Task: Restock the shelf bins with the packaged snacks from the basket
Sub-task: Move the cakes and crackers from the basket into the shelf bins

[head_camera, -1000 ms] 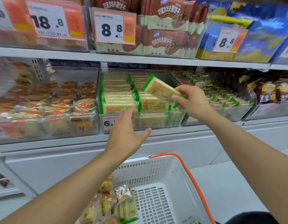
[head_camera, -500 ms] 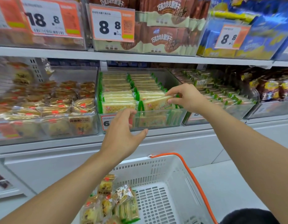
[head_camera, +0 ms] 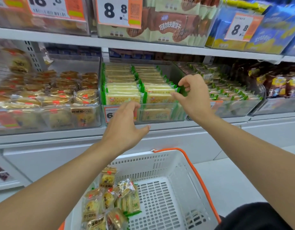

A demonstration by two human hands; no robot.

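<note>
A clear shelf bin (head_camera: 161,116) in the middle holds two rows of green-edged cracker packs (head_camera: 157,93). My right hand (head_camera: 192,97) hovers at the bin's right front, fingers apart, holding nothing, its fingertips just off the front pack. My left hand (head_camera: 125,128) rests against the bin's front wall, fingers spread over the price tag. Below, the white basket (head_camera: 161,160) with an orange handle holds several snack packs (head_camera: 110,201) in its left corner, some yellow pastries and one green-edged cracker pack.
A bin of gold-wrapped pastries (head_camera: 60,90) sits to the left, a bin of small green-edged packs (head_camera: 229,90) to the right. The upper shelf (head_camera: 143,45) overhangs the bins with biscuit bags and price tags. White cabinet front below the shelf.
My right hand set the cracker pack down into the right row of the middle bin and let go, fingers now apart. My left hand stayed at the bin front.
</note>
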